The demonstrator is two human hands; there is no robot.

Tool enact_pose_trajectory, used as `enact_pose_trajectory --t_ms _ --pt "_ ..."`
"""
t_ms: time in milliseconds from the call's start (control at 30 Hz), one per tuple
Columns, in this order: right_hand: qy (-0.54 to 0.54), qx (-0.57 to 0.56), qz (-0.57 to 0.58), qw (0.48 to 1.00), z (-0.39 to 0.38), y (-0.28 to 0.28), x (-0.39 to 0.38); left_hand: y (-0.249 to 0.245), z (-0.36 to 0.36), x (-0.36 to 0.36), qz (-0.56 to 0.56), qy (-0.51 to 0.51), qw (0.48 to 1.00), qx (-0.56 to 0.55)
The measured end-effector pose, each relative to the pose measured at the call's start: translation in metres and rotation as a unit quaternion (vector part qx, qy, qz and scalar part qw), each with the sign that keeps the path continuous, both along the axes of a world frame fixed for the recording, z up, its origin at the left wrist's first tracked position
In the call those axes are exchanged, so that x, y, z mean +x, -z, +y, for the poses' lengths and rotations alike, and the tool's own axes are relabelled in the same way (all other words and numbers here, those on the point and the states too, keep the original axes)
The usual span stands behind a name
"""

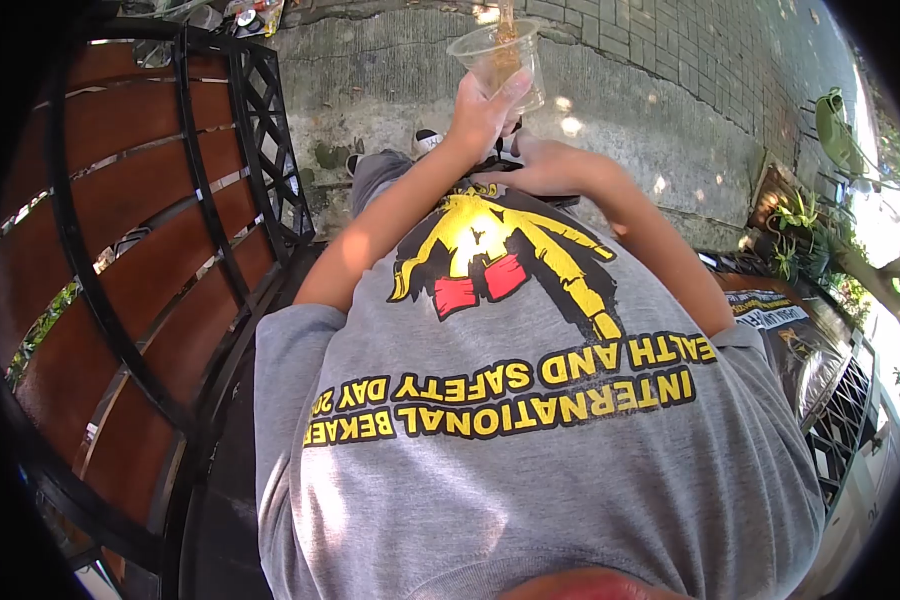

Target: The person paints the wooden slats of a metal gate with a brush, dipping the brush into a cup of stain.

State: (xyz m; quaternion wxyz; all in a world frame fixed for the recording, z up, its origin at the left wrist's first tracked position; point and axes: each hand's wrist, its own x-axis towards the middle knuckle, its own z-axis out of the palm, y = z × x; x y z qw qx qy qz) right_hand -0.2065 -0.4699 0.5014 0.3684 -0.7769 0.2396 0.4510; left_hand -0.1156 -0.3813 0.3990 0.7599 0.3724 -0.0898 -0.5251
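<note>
Slatted seat (120, 250): at left, bare. Left hand (478, 112): grip wrapped around the clear plastic cup (500, 55), held above the knees; only a little amber content shows inside. Right hand (545, 165): resting at the lap; grip state cannot be determined.

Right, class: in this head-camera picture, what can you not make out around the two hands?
1. Head view: whatever lies under the right hand, covered by the hand itself.
2. Head view: the top of the stick or straw in the plastic cup held by the left hand, cut off by the top edge.
3. Head view: the year printed on the grey T-shirt, lost in a fold.
</note>
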Motion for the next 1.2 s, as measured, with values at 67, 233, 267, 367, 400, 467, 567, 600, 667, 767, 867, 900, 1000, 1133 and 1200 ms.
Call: enact_pose_trajectory --t_ms 67,233,267,367,400,467,567,600,667,767,867,900,1000,1133,1200 --pt "0.060 0.061 0.098 0.992 -0.016 -0.036 -0.006 -0.004 0.001 0.000 -0.033 0.000 0.999 -0.005" --pt "0.052 0.173 -0.035 0.983 -0.036 -0.022 -0.053 -0.008 0.004 -0.002 -0.041 -0.022 0.999 0.025" --pt "0.048 0.174 -0.071 0.981 -0.036 -0.017 -0.058 -0.007 0.004 -0.001 -0.036 -0.021 0.999 0.020" --pt "0.005 0.106 -0.097 0.990 -0.034 -0.020 -0.052 -0.005 0.004 0.002 -0.007 -0.007 1.000 -0.002" --pt "-0.001 0.077 -0.081 0.994 -0.026 -0.025 -0.040 -0.005 0.006 0.001 0.006 0.001 1.000 -0.008" --pt "0.001 0.040 -0.112 0.993 -0.013 -0.019 -0.035 -0.007 0.005 0.001 0.008 0.005 1.000 -0.002" --pt "0.054 0.032 -0.172 0.983 -0.004 -0.005 -0.038 -0.007 0.002 0.000 -0.013 0.010 1.000 -0.011" --pt "0.057 0.020 -0.161 0.985 -0.005 -0.001 -0.039 -0.006 0.004 0.000 -0.023 0.010 1.000 -0.015" --pt "0.062 -0.006 -0.138 0.988 -0.010 0.013 -0.046 -0.004 0.005 -0.001 -0.025 0.021 0.999 -0.002" --pt "0.062 0.065 -0.169 0.982 -0.022 0.034 -0.060 0.003 0.005 0.009 -0.020 0.066 0.998 -0.006" --pt "0.192 0.183 -0.068 0.962 -0.057 0.059 -0.067 0.014 0.008 0.008 -0.079 0.061 0.995 0.007" --pt "0.218 0.215 -0.058 0.950 -0.077 0.085 -0.069 0.020 0.008 0.009 -0.115 0.045 0.992 0.014" --pt "0.222 0.184 -0.172 0.942 -0.072 0.134 -0.056 0.056 0.036 0.039 -0.005 0.116 0.993 0.018" --pt "0.050 0.248 -0.230 0.940 -0.032 0.188 -0.025 0.038 0.092 0.084 0.010 0.120 0.992 0.029" --pt "0.018 0.198 -0.169 0.965 -0.016 0.170 -0.007 0.047 0.129 0.094 -0.001 0.025 0.999 0.037"
